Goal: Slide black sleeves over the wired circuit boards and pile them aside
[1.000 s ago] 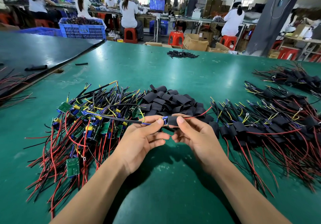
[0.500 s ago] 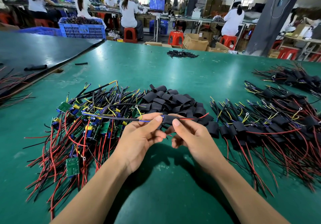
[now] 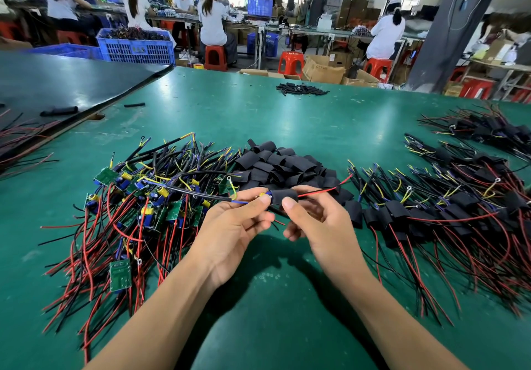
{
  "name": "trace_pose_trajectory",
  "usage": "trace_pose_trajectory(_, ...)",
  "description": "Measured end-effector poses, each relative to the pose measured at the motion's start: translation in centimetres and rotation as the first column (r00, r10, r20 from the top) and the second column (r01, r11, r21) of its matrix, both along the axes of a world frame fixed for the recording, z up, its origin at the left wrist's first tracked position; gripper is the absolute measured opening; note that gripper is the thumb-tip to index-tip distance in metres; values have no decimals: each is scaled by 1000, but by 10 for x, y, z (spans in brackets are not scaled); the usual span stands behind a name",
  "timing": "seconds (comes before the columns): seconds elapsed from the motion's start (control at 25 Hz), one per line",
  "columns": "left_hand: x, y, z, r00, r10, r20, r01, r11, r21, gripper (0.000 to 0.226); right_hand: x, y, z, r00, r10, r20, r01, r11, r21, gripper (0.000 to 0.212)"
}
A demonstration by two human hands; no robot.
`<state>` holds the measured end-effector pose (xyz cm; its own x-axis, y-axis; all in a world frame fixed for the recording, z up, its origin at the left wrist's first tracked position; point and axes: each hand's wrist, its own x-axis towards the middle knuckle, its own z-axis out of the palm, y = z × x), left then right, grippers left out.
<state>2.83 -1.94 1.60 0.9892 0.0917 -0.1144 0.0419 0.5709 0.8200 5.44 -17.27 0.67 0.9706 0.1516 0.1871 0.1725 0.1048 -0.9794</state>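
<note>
Over the green desk [image 3: 273, 326], the left hand [image 3: 232, 232] pinches a circuit board [image 3: 265, 194] by its wires [image 3: 201, 194] while the right hand [image 3: 319, 226] grips the black sleeve [image 3: 284, 196] around it. Bare boards [image 3: 149, 206] lie left of the hands, sleeved boards [image 3: 431, 214] to the right and loose sleeves [image 3: 281, 163] just beyond.

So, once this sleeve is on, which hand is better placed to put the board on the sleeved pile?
Probably the right. The right hand grips the sleeve, and the sleeved pile lies just to its right. The left hand pinches the wires, next to the bare boards.
</note>
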Motion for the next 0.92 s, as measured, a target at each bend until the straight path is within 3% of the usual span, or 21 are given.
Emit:
trace_pose_trajectory(0.24,1,0,-2,999,35,-8,-35,999,2,29,1,0,1,998,-15,-68,20,997,75,9)
trace_pose_trajectory(0.44,1,0,-3,1000,13,23,-14,999,49,27,2,-3,4,965,160,-209,-132,981,140,19)
trace_pose_trajectory(0.52,1,1,-4,999,16,46,-21,994,105,26,2,-3,4,947,194,-255,-163,977,136,13)
trace_pose_trajectory(0.72,0,0,-3,997,16,72,-25,991,134,28,0,-2,8,852,310,-423,-111,895,432,13)
trace_pose_trajectory(0.92,0,-2,-3,995,42,94,-54,990,128,28,-3,-2,12,825,352,-443,-126,878,462,17)
